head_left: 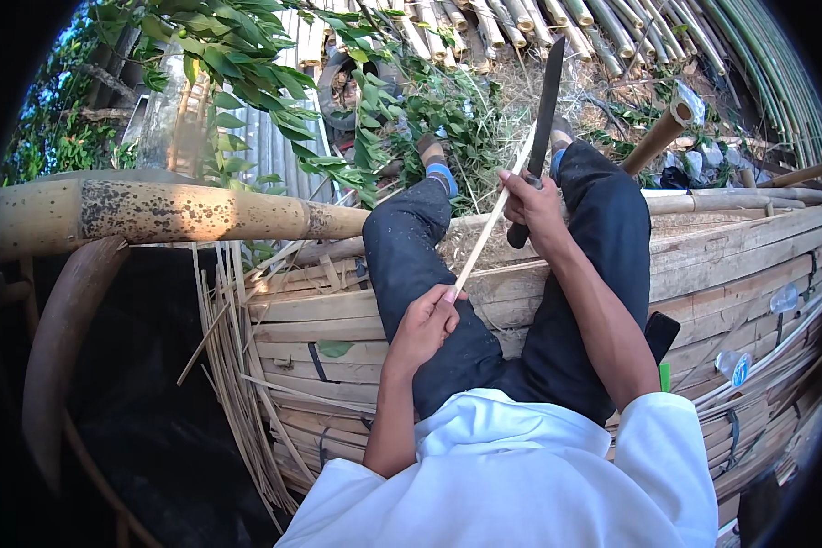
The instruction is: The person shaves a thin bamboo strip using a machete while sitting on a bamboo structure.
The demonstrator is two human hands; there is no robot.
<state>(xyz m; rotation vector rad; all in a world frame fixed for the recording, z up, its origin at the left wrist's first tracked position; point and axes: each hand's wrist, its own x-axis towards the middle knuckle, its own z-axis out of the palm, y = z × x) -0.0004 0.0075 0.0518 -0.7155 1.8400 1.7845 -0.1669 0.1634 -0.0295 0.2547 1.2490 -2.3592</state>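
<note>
A pale, narrow bamboo strip (487,228) runs slantwise over my lap, its far end beside the blade. My left hand (422,325) is closed round the strip's near end, above my left thigh. In my right hand (532,208) is a machete (548,102) with a long dark blade, pointing away and upward. The fingers wrap its dark handle, whose butt shows below the hand. The right thumb and forefinger also meet the strip where it passes the blade's base; whether they pinch it I cannot tell.
I sit on a platform of stacked bamboo slats (320,329). Thin strips (233,365) hang at its left. A thick bamboo pole (201,212) crosses at left. Leafy branches (237,64) overhang. Bamboo poles (612,27) lie beyond. A phone (661,334) and plastic cups (731,365) are at right.
</note>
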